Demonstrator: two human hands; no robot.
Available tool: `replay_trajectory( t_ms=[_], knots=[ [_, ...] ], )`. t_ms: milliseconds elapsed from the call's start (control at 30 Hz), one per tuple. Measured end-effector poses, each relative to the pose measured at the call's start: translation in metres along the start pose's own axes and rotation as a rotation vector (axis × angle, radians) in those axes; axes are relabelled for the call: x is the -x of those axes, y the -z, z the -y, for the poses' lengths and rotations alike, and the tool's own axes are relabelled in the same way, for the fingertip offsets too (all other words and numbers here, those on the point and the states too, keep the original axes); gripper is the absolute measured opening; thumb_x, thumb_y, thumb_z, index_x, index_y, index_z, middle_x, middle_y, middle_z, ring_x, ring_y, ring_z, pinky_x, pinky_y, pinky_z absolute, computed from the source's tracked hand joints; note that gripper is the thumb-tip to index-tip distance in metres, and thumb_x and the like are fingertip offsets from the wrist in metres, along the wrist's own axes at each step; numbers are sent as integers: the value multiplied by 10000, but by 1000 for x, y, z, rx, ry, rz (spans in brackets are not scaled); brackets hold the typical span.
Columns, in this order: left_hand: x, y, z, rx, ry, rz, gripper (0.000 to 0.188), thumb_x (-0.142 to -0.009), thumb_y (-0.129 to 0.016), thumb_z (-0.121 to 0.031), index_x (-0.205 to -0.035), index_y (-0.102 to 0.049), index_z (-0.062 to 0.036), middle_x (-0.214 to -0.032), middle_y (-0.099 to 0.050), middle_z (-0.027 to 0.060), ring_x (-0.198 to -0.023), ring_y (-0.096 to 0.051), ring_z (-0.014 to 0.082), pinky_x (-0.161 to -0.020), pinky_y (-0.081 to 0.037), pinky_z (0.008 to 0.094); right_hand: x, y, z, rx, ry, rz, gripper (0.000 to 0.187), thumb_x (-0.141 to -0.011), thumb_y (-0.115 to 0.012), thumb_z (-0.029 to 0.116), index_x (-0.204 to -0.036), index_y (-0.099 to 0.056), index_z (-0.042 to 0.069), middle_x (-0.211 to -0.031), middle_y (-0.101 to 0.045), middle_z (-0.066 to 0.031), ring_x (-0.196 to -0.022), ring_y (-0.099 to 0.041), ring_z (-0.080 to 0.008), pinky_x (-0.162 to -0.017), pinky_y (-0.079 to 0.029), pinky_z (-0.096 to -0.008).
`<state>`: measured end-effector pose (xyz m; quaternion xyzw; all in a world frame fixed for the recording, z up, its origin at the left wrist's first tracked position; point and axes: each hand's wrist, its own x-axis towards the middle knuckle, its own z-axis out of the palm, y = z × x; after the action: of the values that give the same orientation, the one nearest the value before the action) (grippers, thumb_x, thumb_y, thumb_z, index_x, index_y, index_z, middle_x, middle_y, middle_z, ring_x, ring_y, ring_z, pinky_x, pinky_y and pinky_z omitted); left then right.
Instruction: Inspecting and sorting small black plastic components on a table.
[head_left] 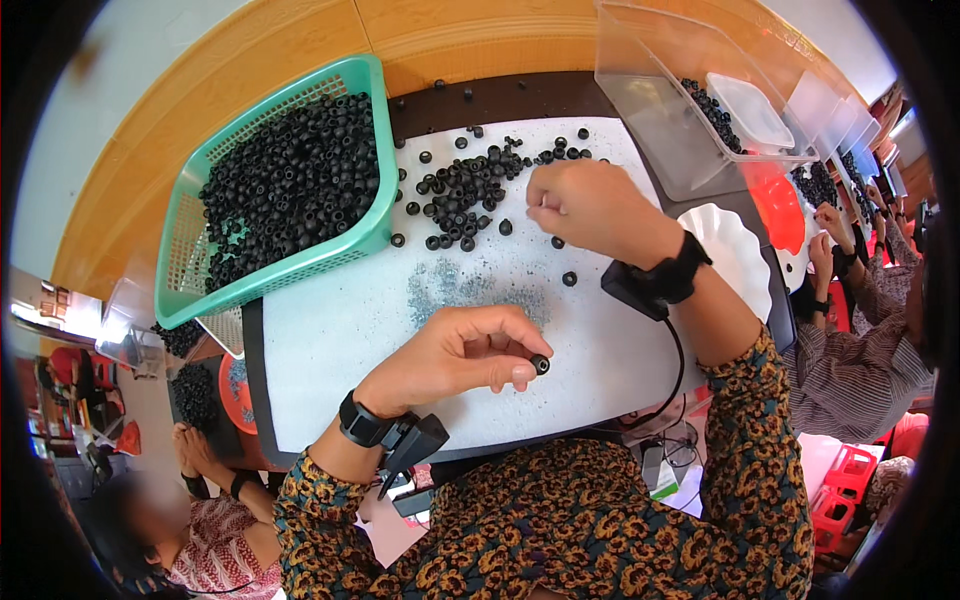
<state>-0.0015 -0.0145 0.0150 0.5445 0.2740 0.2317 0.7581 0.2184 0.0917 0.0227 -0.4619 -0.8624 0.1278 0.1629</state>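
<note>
My left hand (460, 352) is over the near part of a white sheet (340, 380). Between its thumb and fingertips it pinches a small black ring-shaped part (541, 364) with a pale hole. Farther off and to the right, my right hand (590, 208) is closed with curled fingers, beside a loose pile of black ring-shaped parts (455, 200). What those fingers hold, if anything, is hidden. Tiny blue-grey bits (450, 290) lie strewn on the sheet between the pile and my left hand.
A green basket (385, 150) heaped with black parts stands at the left. Right of the sheet are a white scalloped dish (745, 270) and a clear bin (630, 110) with black parts. A cable (682, 370) hangs from my right wrist device. Other people work at both sides.
</note>
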Motion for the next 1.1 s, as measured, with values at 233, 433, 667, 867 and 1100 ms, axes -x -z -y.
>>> replay_trajectory(
  t_ms=[233,433,667,867,1100],
  knots=[
    [5,1,-2,103,-169,-102,144,-860,-665,-21,-1000,-644,6,-956,-622,108,-764,-643,138,-585,-486,212,-15,49,6,-19,96,-221,152,-819,-598,140,-783,-655,3,-716,-651,-159,-705,-647,-349,-666,-509,-415],
    [3,8,7,84,-237,-212,188,-865,-683,-68,-1042,-643,-17,-928,-631,72,-766,-632,114,-587,-481,212,-55,32,-16,-131,84,-367,134,-817,-597,146,-823,-687,47,-705,-651,-140,-705,-648,-339,-657,-514,-416],
    [5,12,4,68,-250,-345,179,-873,-681,-124,-1006,-632,-15,-924,-636,100,-741,-642,138,-561,-486,221,-47,-8,-47,82,40,-147,125,-802,-657,167,-878,-727,97,-872,-650,-101,-834,-637,-300,-754,-509,-390],
    [2,11,2,48,-274,-376,168,-878,-672,-120,-1004,-630,-18,-921,-641,98,-733,-635,139,-569,-484,227,-46,-16,-47,88,72,-126,155,-778,-693,143,-906,-713,56,-921,-634,-111,-883,-623,-294,-790,-500,-369],
    [0,12,2,84,-287,-417,190,-905,-656,-115,-1068,-624,-22,-884,-636,48,-767,-617,102,-632,-484,234,-43,-7,-34,-463,-8,-95,141,-845,-637,98,-947,-650,1,-792,-635,-63,-664,-595,-133,-639,-501,-269]
  ],
)
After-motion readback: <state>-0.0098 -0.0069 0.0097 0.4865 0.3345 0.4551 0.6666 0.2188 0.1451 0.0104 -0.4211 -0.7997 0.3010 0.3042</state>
